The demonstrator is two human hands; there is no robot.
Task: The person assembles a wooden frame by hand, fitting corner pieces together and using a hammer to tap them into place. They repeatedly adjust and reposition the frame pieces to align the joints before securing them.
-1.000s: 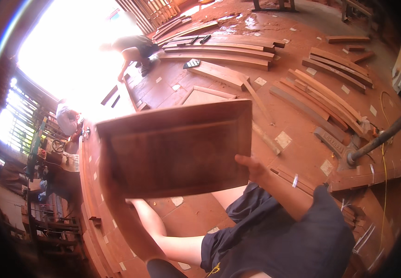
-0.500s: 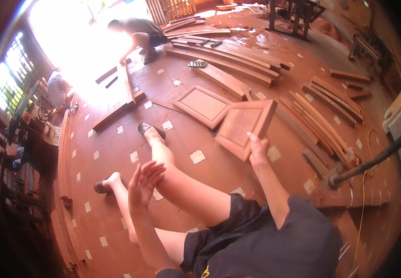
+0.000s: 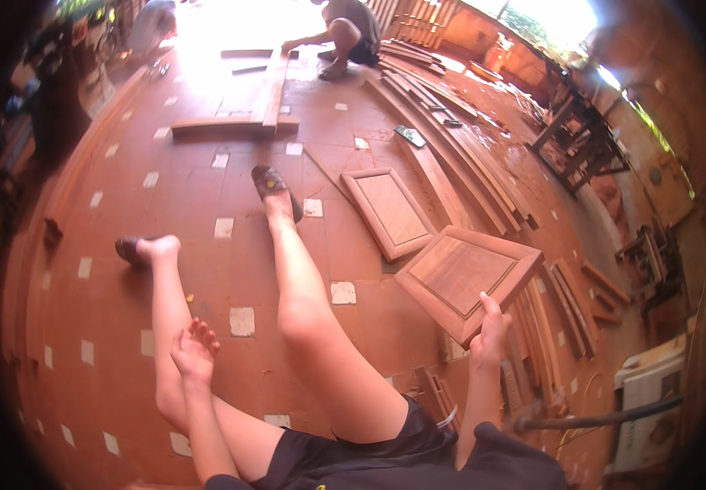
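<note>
A rectangular wooden panel (image 3: 471,278) with a raised frame is gripped at its near right edge by my right hand (image 3: 490,333), thumb on the upper face. The panel is held tilted above the floor. Just beyond it, a second framed panel (image 3: 387,211) lies on the floor, its near corner partly covered by the held one. My left hand (image 3: 196,349) is raised near my left knee, with fingers apart and nothing in it.
Long timber boards (image 3: 459,151) stretch over the tiled floor, a phone (image 3: 409,136) lying on one. Ahead, a person (image 3: 349,37) crouches by a wooden frame (image 3: 271,94). Shorter strips (image 3: 569,306) lie at right, near a thick dark pipe (image 3: 598,421). A dark stand (image 3: 577,135) is farther back.
My view has turned to the right. The held panel now sits flatter, still in my right hand. My left hand has lowered, its fingers still apart.
</note>
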